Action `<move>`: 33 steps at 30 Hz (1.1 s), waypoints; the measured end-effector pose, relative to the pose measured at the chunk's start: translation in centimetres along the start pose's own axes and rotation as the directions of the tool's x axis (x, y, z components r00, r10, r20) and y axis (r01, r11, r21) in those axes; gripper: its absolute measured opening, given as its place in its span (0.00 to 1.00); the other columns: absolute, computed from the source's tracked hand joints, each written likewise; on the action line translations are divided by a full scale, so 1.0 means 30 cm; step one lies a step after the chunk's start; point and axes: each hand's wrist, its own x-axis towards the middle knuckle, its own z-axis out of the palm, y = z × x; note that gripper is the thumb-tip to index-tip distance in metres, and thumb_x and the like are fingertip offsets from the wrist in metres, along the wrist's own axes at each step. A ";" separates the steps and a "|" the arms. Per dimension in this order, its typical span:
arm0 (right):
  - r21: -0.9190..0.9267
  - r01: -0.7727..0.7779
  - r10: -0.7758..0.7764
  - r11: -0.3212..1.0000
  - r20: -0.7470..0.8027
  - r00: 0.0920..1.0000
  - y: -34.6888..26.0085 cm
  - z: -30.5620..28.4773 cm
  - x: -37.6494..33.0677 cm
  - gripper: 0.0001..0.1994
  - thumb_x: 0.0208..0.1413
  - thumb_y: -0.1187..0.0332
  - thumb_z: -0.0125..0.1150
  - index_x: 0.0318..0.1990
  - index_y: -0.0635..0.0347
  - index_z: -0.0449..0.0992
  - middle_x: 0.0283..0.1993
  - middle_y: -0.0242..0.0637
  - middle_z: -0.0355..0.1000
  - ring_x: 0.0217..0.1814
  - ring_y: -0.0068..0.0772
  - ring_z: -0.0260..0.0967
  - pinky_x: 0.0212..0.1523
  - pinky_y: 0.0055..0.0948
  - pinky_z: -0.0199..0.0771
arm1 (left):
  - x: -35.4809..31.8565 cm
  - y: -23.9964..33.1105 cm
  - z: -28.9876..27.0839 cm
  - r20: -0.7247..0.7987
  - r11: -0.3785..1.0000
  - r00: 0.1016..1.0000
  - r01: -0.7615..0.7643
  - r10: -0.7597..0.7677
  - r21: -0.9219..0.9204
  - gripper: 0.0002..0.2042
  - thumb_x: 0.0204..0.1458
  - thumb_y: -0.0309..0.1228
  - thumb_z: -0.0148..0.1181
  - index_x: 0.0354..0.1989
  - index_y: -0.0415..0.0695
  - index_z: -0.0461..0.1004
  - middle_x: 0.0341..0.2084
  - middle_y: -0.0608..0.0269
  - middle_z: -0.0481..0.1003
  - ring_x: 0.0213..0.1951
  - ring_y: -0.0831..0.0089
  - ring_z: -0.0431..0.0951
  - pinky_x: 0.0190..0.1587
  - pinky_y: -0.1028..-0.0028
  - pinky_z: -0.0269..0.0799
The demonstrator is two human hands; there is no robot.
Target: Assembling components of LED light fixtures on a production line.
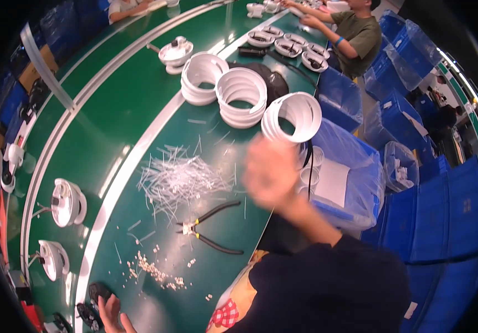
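Note:
My right hand (272, 173) is raised over the table's right edge, just below the rightmost stack of white rings (309, 111). Motion smears its fingers, so I cannot see whether they grip anything. At the bottom left, my left hand (111, 316) shows only in part, with fingers apart beside a black rounded part (100, 292). Between the hands lie cutting pliers (189, 228) with black handles spread. A loose heap of thin clear-white strips (177, 180) lies beyond the pliers. Small beige bits (158, 273) are scattered nearer to me.
Two more white ring stacks (199, 99) stand at the back. White round assemblies (66, 202) rest on the green belt at left. A lined blue bin (369, 191) with white parts adjoins the table at right. Another person (358, 39) works at the far right.

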 end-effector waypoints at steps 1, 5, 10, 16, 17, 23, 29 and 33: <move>-0.061 -0.183 0.182 0.981 -0.031 0.983 0.099 -0.043 0.045 0.17 0.31 0.74 0.62 0.36 0.63 0.72 0.42 0.43 0.67 0.45 0.43 0.62 0.46 0.37 0.61 | -0.016 -0.006 -0.005 -0.021 0.998 0.999 0.036 -0.037 -0.057 0.22 0.50 0.21 0.46 0.56 0.38 0.54 0.45 0.52 0.67 0.46 0.66 0.68 0.50 0.69 0.61; -0.483 -0.370 0.404 0.794 -0.036 0.914 0.502 -0.110 0.027 0.20 0.36 0.71 0.60 0.43 0.58 0.71 0.43 0.42 0.68 0.42 0.42 0.65 0.45 0.33 0.64 | -0.041 -0.116 -0.030 -0.123 0.985 0.992 -0.039 0.019 -0.166 0.21 0.54 0.24 0.41 0.57 0.37 0.52 0.46 0.53 0.66 0.48 0.68 0.66 0.52 0.71 0.58; -0.362 -0.637 0.712 0.680 0.116 0.693 0.547 -0.094 0.032 0.10 0.43 0.65 0.58 0.34 0.58 0.77 0.31 0.40 0.74 0.32 0.30 0.72 0.36 0.26 0.69 | -0.025 -0.119 -0.032 -0.193 0.983 0.970 0.120 -0.147 -0.142 0.21 0.49 0.21 0.45 0.54 0.37 0.58 0.44 0.51 0.69 0.47 0.67 0.69 0.51 0.72 0.60; -0.510 -0.389 0.402 0.768 -0.090 0.911 0.591 -0.234 0.097 0.10 0.44 0.63 0.63 0.28 0.60 0.77 0.27 0.33 0.73 0.26 0.24 0.69 0.28 0.21 0.69 | 0.036 -0.197 -0.053 -0.455 0.983 0.887 0.143 -0.075 0.116 0.18 0.45 0.23 0.54 0.48 0.39 0.65 0.37 0.55 0.73 0.40 0.71 0.74 0.42 0.74 0.67; -0.408 -0.399 0.398 0.821 -0.090 0.913 0.499 -0.208 0.132 0.09 0.45 0.66 0.62 0.29 0.63 0.77 0.27 0.33 0.73 0.25 0.21 0.68 0.26 0.19 0.68 | 0.038 -0.221 -0.058 -0.512 0.949 0.859 0.151 0.011 0.275 0.17 0.45 0.24 0.55 0.46 0.39 0.67 0.36 0.55 0.73 0.39 0.67 0.74 0.43 0.73 0.66; 0.325 -0.595 0.280 0.735 0.653 0.703 -0.010 0.062 0.158 0.17 0.45 0.78 0.59 0.46 0.62 0.71 0.27 0.27 0.67 0.25 0.13 0.65 0.23 0.11 0.62 | 0.074 -0.448 -0.131 -0.542 0.765 0.841 0.345 0.006 0.543 0.22 0.39 0.28 0.59 0.45 0.36 0.65 0.42 0.48 0.68 0.45 0.56 0.68 0.49 0.66 0.62; 0.263 -0.427 0.063 0.865 0.788 0.613 -0.107 0.167 0.039 0.07 0.43 0.74 0.60 0.31 0.67 0.74 0.20 0.38 0.66 0.15 0.25 0.60 0.13 0.21 0.57 | 0.151 -0.461 -0.113 -0.454 0.714 0.847 0.498 -0.278 0.492 0.26 0.37 0.36 0.62 0.46 0.38 0.66 0.38 0.50 0.71 0.42 0.57 0.71 0.45 0.68 0.65; 0.051 -0.463 0.194 0.885 0.864 0.465 -0.128 0.154 0.043 0.19 0.37 0.67 0.66 0.38 0.66 0.72 0.36 0.44 0.69 0.31 0.36 0.68 0.29 0.28 0.68 | 0.121 -0.462 -0.094 -0.496 0.649 0.775 0.615 -0.392 0.448 0.27 0.36 0.49 0.61 0.40 0.38 0.71 0.24 0.54 0.74 0.29 0.61 0.74 0.34 0.70 0.68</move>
